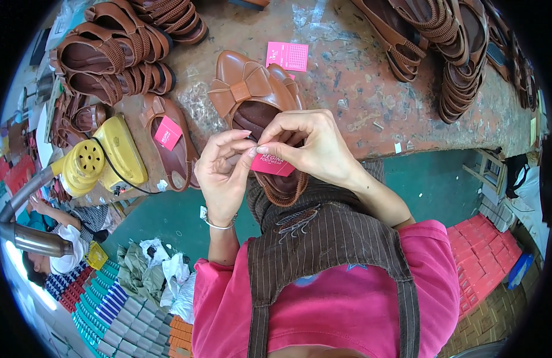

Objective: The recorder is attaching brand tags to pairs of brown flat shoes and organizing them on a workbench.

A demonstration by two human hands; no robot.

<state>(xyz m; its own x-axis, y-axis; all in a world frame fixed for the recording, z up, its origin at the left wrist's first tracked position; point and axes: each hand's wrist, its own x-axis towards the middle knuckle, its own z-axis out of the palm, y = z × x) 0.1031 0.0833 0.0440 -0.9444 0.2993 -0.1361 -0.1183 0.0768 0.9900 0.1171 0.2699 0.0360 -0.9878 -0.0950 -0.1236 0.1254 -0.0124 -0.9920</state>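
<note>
A brown flat shoe with a bow (247, 89) lies on the worn workbench (359, 77) right in front of me. Both hands meet over its heel end. My left hand (223, 173) and my right hand (308, 146) pinch a small pink paper tag (274, 165) between their fingertips, just above the shoe's opening. A second brown bow shoe (171, 143) lies to the left with a pink tag resting inside it. Another pink tag (286, 56) lies flat on the bench behind the shoes.
A yellow heat-blower tool (100, 160) with a black cord sits at the bench's left edge. Brown strappy sandals are piled at the back left (118, 51) and back right (443, 42). Below lie stacked boxes (106, 304), red boxes (484, 250) and another person (55, 238).
</note>
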